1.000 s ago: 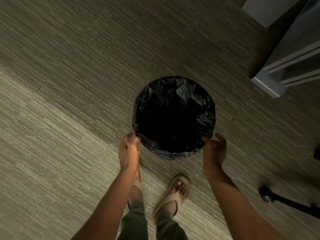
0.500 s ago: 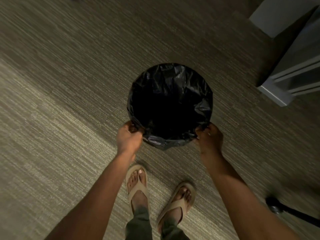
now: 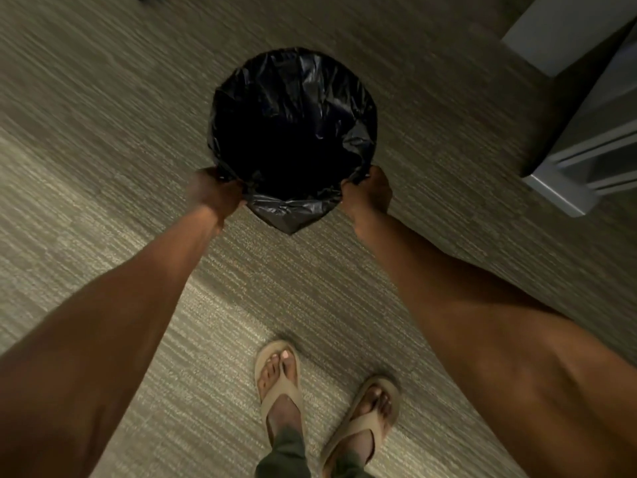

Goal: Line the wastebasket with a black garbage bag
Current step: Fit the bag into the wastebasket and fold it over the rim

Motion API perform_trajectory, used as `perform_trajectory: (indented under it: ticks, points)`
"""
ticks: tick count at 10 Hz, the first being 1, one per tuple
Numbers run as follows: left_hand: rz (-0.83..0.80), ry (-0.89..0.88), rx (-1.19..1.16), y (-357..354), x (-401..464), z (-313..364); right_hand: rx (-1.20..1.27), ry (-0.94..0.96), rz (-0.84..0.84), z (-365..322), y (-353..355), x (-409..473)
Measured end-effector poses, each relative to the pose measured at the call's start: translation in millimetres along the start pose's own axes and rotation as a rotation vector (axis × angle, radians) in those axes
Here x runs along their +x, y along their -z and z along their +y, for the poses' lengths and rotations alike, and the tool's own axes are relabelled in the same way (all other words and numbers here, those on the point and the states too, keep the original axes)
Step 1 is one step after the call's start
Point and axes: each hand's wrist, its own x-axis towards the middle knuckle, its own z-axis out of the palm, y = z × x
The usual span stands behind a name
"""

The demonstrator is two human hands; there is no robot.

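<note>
A: So, what do the fingers do on each side?

B: Those of the left hand (image 3: 215, 193) are curled shut on the black garbage bag (image 3: 293, 132), at the near left part of the rim. The right hand (image 3: 368, 193) does the same at the near right part; its fingers are closed on a fold of the plastic. The fingertips themselves are hidden behind the film, so I cannot say how deep they go.

A: And where is the bag compared with the hands?

B: It lies between them and extends away from the person. Its mouth is open and round, stretched over the wastebasket (image 3: 289, 219), which is almost fully covered. Between the two hands a loose, pointed flap of plastic hangs down on the near side.

A: What is around it?

B: Both bare forearms reach forward from the lower corners. The basket is over a striped carpet floor (image 3: 103, 132). Nearer to the person are two feet in tan sandals (image 3: 281, 388). At the far right stands a grey piece of furniture (image 3: 582, 160), well apart from the basket.
</note>
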Motion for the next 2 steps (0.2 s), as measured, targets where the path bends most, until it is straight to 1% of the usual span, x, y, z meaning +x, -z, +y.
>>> perform_trajectory:
  ticks: [1,2]
  points:
    - [-0.008,0.009,-0.030,-2.0,0.0,4.2,-0.034,0.008,-0.034,-1.6,0.5,4.8]
    - [0.003,0.055,-0.004,-3.9,-5.5,12.3,-0.193,0.052,-0.092,-4.4,13.3,-0.6]
